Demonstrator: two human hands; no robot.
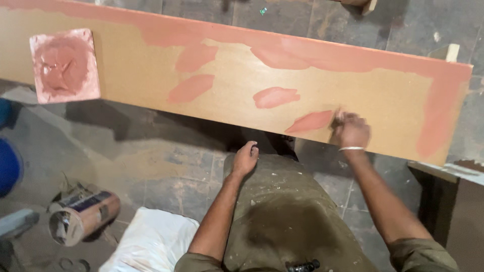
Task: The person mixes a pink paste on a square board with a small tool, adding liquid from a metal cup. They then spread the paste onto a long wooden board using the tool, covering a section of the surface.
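Seen from above, the right hand (351, 131) is closed around a small tool, too blurred to identify, pressed on a long brown board (151, 75) at a pink putty smear (311, 121). The left hand (245, 158), fingers loosely curled and empty, rests on the person's knee. A putty-covered square tile (64, 65) sits far left on the board.

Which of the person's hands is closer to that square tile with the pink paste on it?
Left. The left hand rests on the knee, below and right of the square tile. The right hand works on the board, farther right.
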